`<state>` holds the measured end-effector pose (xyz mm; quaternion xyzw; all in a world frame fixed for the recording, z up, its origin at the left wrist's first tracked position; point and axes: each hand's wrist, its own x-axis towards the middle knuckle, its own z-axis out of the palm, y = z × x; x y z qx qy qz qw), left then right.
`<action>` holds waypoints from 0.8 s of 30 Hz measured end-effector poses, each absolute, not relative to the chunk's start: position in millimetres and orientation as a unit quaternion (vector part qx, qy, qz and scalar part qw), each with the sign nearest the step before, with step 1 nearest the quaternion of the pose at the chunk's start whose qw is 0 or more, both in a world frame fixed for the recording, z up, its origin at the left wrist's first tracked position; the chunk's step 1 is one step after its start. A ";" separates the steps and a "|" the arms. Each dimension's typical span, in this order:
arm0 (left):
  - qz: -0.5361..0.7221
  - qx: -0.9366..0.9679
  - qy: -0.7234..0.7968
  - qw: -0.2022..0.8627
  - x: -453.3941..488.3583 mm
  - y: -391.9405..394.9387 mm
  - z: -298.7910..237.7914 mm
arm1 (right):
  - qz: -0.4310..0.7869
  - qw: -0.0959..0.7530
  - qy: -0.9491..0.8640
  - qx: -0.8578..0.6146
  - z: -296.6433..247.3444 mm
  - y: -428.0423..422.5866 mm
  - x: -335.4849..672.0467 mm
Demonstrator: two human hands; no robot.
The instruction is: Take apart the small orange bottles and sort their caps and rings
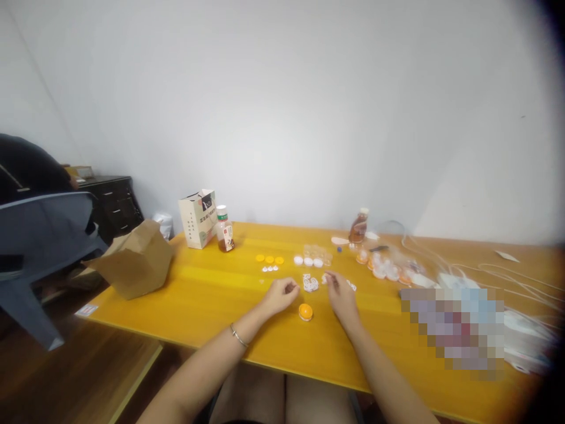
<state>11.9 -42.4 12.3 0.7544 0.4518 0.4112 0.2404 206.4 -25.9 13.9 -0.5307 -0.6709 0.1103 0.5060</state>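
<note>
My left hand (283,293) is just above the table with its fingers curled together; anything inside them is too small or hidden to make out. My right hand (341,294) has its fingers pinched beside a small white piece (324,278), and whether they grip it I cannot tell. Between the hands lies a pile of white pieces with dark marks (310,283). Closer to me stands a small round orange-topped item (305,312) with a pale base, touched by neither hand. More white pieces (351,285) lie right of my right hand.
Behind the hands are rows of yellow discs (269,259), small white parts (270,269), white round caps (308,261) and clear cups (318,253). Bottles (225,235) (358,227), a paper bag (145,265) and a carton bag (194,224) stand around. Cables (507,277) and orange-white items (386,268) occupy the right.
</note>
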 end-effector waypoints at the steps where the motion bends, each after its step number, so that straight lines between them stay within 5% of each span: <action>1: 0.397 0.768 0.446 0.231 10.8 -44.0 14.3 | 0.083 0.492 -0.661 -0.560 12.7 -21.1 215.1; 6: 0.324 0.837 0.385 0.215 6.9 -54.4 25.0 | 0.028 0.363 -0.624 -0.691 5.4 -6.0 246.1; 13: 0.274 0.874 0.347 0.201 0.0 -59.8 27.0 | 0.019 0.308 -0.607 -0.732 1.7 -2.6 248.1; 19: 0.237 0.887 0.344 0.198 0.9 -56.0 22.6 | 0.012 0.307 -0.611 -0.730 3.7 -2.0 250.2; 24: 0.229 0.891 0.347 0.184 4.2 -55.9 22.1 | 0.066 0.406 -0.663 -0.625 14.9 -16.4 236.1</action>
